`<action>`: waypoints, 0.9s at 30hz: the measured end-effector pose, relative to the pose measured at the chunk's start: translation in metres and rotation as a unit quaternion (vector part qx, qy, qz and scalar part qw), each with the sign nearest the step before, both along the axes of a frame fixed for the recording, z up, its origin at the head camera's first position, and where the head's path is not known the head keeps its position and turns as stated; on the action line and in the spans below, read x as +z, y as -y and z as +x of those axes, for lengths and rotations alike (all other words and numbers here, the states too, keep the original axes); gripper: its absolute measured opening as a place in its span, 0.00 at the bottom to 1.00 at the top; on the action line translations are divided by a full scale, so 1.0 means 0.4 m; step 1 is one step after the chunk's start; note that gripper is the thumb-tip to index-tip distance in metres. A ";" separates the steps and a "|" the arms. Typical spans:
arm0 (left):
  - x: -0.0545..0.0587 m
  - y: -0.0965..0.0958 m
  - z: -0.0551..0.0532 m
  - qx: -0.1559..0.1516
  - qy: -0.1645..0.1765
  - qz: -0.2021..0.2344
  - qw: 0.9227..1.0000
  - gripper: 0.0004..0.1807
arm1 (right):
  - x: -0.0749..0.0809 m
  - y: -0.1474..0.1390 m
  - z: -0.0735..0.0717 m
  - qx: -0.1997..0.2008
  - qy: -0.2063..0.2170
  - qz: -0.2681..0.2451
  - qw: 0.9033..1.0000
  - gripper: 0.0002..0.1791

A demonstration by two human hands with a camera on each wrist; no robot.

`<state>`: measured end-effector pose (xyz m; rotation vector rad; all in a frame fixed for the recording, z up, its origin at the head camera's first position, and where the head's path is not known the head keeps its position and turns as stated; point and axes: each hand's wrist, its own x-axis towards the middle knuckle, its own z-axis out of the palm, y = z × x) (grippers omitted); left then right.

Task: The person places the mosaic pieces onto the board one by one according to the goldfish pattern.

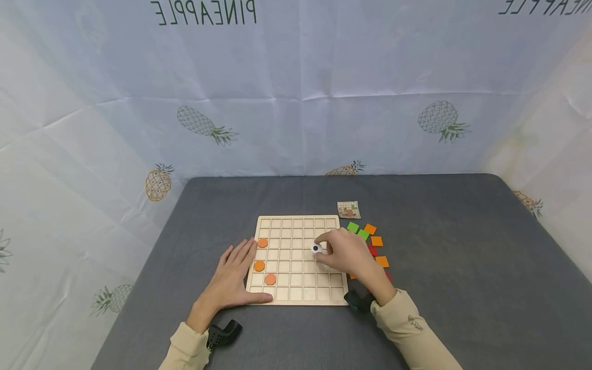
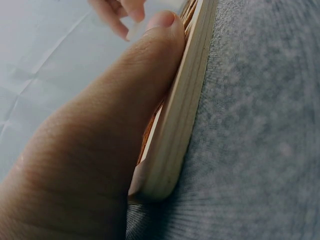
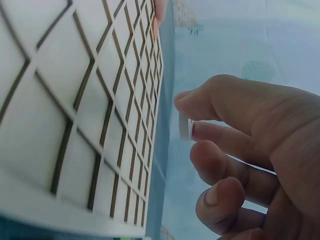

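A wooden grid board (image 1: 297,267) lies on the dark table. My left hand (image 1: 229,282) rests along its left edge with the fingers straight, the thumb on the front left corner. Above the right half of the board, my right hand (image 1: 348,252) pinches a small white disc (image 1: 316,248) with a black dot. In the right wrist view that disc (image 3: 185,126) is seen edge-on between thumb and fingertip, apart from the grid. Three orange round discs sit in the left columns: an upper one (image 1: 262,242), a middle one (image 1: 259,265) and a lower one (image 1: 270,279).
Beyond the board's right side lie green tiles (image 1: 353,227), orange tiles (image 1: 376,241) and red tiles (image 1: 372,251), partly hidden by the right hand. A small printed grid card (image 1: 349,209) lies behind the board's far right corner. A pineapple-print cloth (image 1: 296,128) hangs behind the table.
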<state>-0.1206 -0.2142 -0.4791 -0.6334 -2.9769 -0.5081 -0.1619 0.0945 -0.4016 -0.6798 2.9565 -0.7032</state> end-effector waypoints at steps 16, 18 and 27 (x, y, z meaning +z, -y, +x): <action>0.006 0.000 0.001 0.001 0.002 0.002 1.000 0.74 | -0.025 0.115 0.009 0.053 0.013 -0.029 0.998 0.12; 0.005 0.000 0.001 0.001 0.001 0.000 1.000 0.74 | -0.031 0.129 0.011 0.058 0.013 -0.031 0.998 0.12; 0.001 0.000 0.000 0.002 0.001 0.002 1.000 0.74 | -0.066 0.167 0.015 0.062 0.032 -0.008 0.998 0.11</action>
